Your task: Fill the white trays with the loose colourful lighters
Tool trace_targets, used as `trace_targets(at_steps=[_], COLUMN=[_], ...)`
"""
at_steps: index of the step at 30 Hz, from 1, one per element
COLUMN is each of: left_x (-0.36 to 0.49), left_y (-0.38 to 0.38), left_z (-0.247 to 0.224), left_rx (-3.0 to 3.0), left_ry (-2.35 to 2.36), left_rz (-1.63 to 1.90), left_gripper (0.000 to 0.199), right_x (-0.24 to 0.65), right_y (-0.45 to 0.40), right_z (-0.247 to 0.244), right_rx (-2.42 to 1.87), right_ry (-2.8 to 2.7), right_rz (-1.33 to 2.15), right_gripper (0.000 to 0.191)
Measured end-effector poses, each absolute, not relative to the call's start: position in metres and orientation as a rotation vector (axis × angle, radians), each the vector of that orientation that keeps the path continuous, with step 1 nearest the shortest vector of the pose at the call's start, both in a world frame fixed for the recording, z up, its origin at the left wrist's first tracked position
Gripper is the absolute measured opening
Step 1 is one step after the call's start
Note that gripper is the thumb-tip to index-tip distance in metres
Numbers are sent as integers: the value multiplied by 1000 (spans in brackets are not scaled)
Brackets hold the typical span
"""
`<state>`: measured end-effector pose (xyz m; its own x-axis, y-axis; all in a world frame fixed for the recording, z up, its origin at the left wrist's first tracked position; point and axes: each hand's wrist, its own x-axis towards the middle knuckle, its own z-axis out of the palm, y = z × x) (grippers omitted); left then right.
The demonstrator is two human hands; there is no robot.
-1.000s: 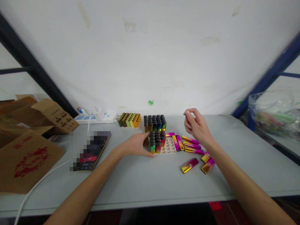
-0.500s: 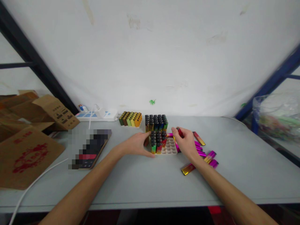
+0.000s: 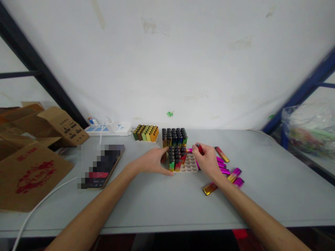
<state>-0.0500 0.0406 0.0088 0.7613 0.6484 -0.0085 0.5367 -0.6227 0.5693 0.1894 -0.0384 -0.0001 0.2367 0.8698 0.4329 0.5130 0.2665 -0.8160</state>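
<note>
Pinching a red lighter (image 3: 200, 149) narrowly in my right grip (image 3: 208, 161) near the middle of the worktop (image 3: 146, 205); my left grip (image 3: 151, 161), spread wide, cups the upright lighters (image 3: 175, 158) in their tray (image 3: 190, 164). Each looks light and slick, best held by its body.

Upright lighters (image 3: 175, 159) half-fill a white tray (image 3: 189, 164) (black-topped, rainbow-bodied).

Bare forearms (image 3: 94, 205) angle inward from bottom corners. Left hand (image 3: 153, 161) lies low, fingers (image 3: 163, 150) spread and cupped. Right hand (image 3: 208, 161) arches over, fingers (image 3: 195, 147) pinched together.
</note>
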Motion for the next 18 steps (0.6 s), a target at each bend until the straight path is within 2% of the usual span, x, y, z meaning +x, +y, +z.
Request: trace_targets(at_steps=[7, 12, 18], left_x=[-49, -49, -49], left_y=[39, 41, 40], left_z=[11, 10, 11], left_rx=[2432, 2451, 2430], left_ry=[902, 898, 876], left_rz=[212, 209, 226], left_gripper=[78, 75, 76], right_x=[201, 207, 207], right_y=[-42, -44, -47], right_z=[6, 14, 14], right_rx=[-1311, -1217, -1301], right_ry=[-1587, -1735, -1820], right_rz=[456, 276, 369], right_gripper=[34, 39, 43])
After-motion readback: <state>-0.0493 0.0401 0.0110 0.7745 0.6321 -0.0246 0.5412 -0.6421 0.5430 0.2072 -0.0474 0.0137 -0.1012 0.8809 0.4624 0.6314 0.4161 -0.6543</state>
